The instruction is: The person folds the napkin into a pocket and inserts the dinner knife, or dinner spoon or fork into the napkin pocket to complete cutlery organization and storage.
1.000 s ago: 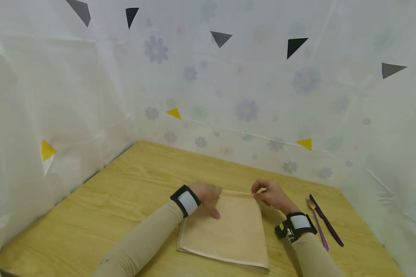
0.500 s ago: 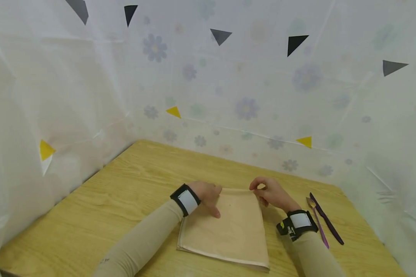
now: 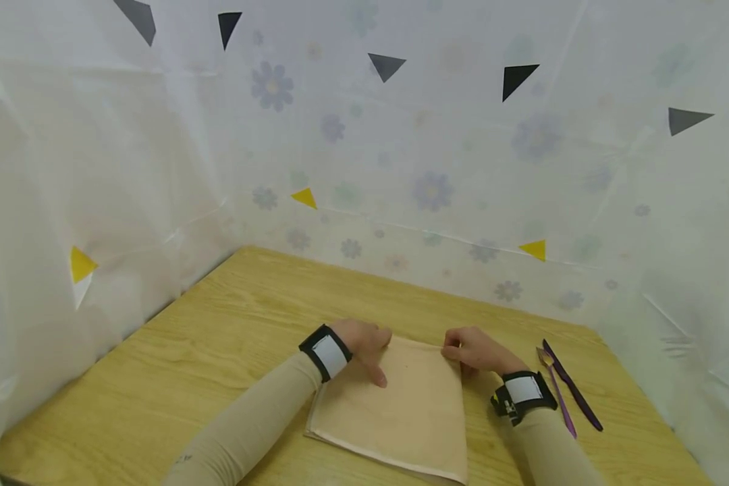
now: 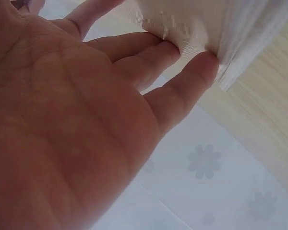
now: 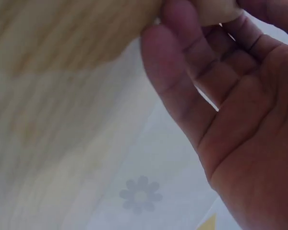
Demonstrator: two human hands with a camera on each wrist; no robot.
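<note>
One folded cloth, beige, soft and roughly square with layered edges along its near side, lies flat on the wooden table in front of the person. The left hand rests on its far left corner, palm down, with fingers extended and one fingertip pressing onto the fabric; the left wrist view shows the fingertips bearing against the woven, finely ribbed fabric beside its stacked edges, fingers nearly straight and gripping nothing. The right hand sits at the far right corner, fingers curled, pinching the cloth's edge between thumb and fingers; the right wrist view shows a small fold of cloth held at the fingertips. Both forearms wear beige sleeves and a black wrist strap with a white patch.

To the right of the cloth, near the right wrist, lie two slim purple utensils side by side: a spoon and a darker knife. The table has a pale yellow grain. A white sheet with faint flower prints hangs around it, bearing small black and yellow triangles.
</note>
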